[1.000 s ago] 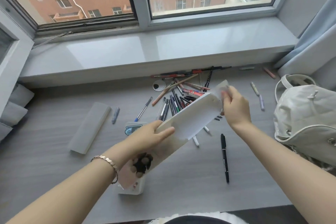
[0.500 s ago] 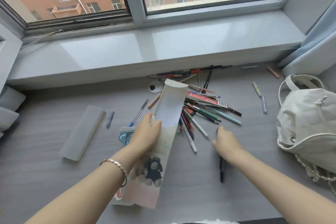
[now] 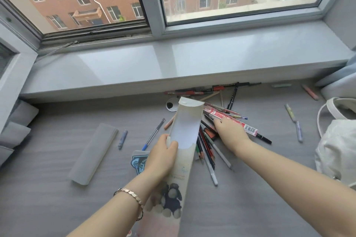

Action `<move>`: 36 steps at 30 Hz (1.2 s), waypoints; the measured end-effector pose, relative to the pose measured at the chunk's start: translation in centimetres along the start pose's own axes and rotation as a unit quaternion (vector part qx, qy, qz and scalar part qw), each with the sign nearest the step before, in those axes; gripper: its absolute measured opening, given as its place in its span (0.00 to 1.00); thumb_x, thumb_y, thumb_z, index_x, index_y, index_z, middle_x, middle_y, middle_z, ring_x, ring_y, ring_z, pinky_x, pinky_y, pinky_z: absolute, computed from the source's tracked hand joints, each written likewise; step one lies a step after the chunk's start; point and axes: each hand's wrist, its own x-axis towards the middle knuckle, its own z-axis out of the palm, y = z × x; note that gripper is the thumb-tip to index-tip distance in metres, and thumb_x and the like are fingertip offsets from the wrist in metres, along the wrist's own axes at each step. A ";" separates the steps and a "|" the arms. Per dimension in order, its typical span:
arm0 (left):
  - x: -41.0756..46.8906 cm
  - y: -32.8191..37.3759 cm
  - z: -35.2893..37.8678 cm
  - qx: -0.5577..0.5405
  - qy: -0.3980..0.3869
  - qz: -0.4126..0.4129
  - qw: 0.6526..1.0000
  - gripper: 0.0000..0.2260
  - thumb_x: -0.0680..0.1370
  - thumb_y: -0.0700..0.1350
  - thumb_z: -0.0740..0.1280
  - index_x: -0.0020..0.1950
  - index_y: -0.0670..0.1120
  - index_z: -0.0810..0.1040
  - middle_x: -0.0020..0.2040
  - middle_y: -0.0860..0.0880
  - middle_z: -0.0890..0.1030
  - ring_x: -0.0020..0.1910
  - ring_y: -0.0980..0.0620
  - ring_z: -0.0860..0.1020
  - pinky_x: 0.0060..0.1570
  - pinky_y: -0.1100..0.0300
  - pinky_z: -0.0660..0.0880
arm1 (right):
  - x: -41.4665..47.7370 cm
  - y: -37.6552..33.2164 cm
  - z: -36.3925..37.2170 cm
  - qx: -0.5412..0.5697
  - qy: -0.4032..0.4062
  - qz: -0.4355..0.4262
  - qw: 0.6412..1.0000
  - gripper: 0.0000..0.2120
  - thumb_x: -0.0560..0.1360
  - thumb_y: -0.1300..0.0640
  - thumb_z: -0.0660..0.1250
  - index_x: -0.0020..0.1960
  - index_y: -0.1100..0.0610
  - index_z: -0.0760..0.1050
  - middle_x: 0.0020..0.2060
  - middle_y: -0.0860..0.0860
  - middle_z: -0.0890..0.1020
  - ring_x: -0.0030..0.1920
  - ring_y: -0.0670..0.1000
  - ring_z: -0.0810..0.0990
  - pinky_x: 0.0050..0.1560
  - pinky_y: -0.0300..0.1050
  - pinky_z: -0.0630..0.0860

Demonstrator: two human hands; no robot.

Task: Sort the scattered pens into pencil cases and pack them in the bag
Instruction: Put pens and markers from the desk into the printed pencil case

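Note:
My left hand (image 3: 163, 152) grips a long beige pencil case (image 3: 185, 127) with a sheep picture around its middle. The case points away from me and its flap is open at the far end. Just right of it, a pile of scattered pens and pencils (image 3: 207, 148) lies on the grey desk. My right hand (image 3: 231, 132) reaches over this pile with its fingers stretched out, the fingertips touching pens beside a red pen pack (image 3: 229, 117). A white bag (image 3: 337, 150) sits at the right edge.
A translucent grey case (image 3: 92, 152) lies at the left, with a small blue-grey pen (image 3: 122, 138) and a blue pen (image 3: 154, 132) near it. Another case with a blue sticker (image 3: 138, 161) lies under my left wrist. Loose pens (image 3: 298, 131) lie by the bag. The window sill (image 3: 173, 63) bounds the desk.
My right hand let go of the case's flap, dropped to the desk, then moved away from me into the pen pile. The case turned to point away from me.

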 end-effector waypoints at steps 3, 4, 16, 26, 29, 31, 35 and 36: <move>0.2 0.1 -0.2 0.000 -0.002 -0.003 1.000 0.11 0.77 0.46 0.55 0.57 0.46 0.71 0.44 0.49 0.75 0.45 0.48 0.73 0.43 0.56 0.67 | 0.1 0.5 -0.4 0.049 0.011 0.016 0.999 0.16 0.76 0.65 0.55 0.63 0.58 0.64 0.55 0.56 0.77 0.54 0.58 0.77 0.44 0.49 0.72; 0.2 0.1 -0.2 0.000 -0.004 -0.002 1.000 0.11 0.77 0.46 0.55 0.57 0.47 0.71 0.46 0.49 0.76 0.46 0.48 0.74 0.44 0.56 0.68 | -0.2 0.6 -0.8 0.094 0.014 0.024 0.995 0.19 0.76 0.63 0.56 0.66 0.57 0.62 0.52 0.56 0.78 0.50 0.58 0.77 0.41 0.48 0.70; -1.9 0.8 0.9 0.111 -0.101 0.074 0.986 0.17 0.76 0.50 0.55 0.64 0.55 0.68 0.57 0.48 0.79 0.54 0.46 0.77 0.53 0.53 0.73 | -4.1 -2.6 -9.2 0.790 0.352 0.069 0.498 0.14 0.82 0.55 0.47 0.65 0.41 0.60 0.29 0.49 0.65 0.21 0.43 0.60 0.23 0.34 0.58; -4.0 1.6 0.8 0.023 -0.063 0.108 0.992 0.13 0.75 0.48 0.55 0.58 0.56 0.70 0.50 0.49 0.80 0.47 0.48 0.78 0.51 0.55 0.75 | -6.2 -5.9 -3.7 0.608 0.380 -0.014 0.697 0.22 0.76 0.55 0.53 0.67 0.38 0.59 0.40 0.41 0.73 0.39 0.48 0.76 0.43 0.42 0.77; -4.6 1.7 1.1 0.031 -0.079 0.114 0.990 0.14 0.74 0.50 0.54 0.58 0.57 0.70 0.50 0.49 0.81 0.48 0.47 0.79 0.53 0.52 0.76 | -6.6 -5.4 -3.2 0.622 0.385 0.016 0.681 0.14 0.76 0.61 0.53 0.57 0.44 0.61 0.43 0.47 0.76 0.45 0.37 0.76 0.49 0.30 0.72; -5.0 1.6 1.6 0.035 -0.088 0.115 0.989 0.13 0.76 0.48 0.55 0.59 0.55 0.71 0.48 0.48 0.81 0.47 0.48 0.79 0.51 0.55 0.75 | -6.7 -5.3 -3.3 0.619 0.400 0.040 0.675 0.09 0.77 0.60 0.53 0.52 0.46 0.61 0.44 0.49 0.77 0.47 0.36 0.76 0.50 0.28 0.70; -5.6 2.0 1.9 0.025 -0.090 0.117 0.989 0.12 0.77 0.46 0.56 0.58 0.55 0.72 0.46 0.50 0.80 0.45 0.50 0.78 0.48 0.57 0.73 | -7.0 -4.7 -3.6 0.587 0.419 0.075 0.689 0.09 0.79 0.59 0.54 0.45 0.46 0.60 0.45 0.55 0.80 0.34 0.39 0.74 0.37 0.28 0.69; -5.6 2.1 2.0 0.021 -0.089 0.119 0.989 0.12 0.77 0.46 0.56 0.58 0.55 0.72 0.49 0.51 0.81 0.47 0.51 0.78 0.51 0.57 0.74 | -6.9 -4.3 -3.5 0.565 0.407 0.089 0.712 0.08 0.78 0.58 0.55 0.44 0.46 0.61 0.46 0.56 0.80 0.33 0.41 0.73 0.35 0.29 0.67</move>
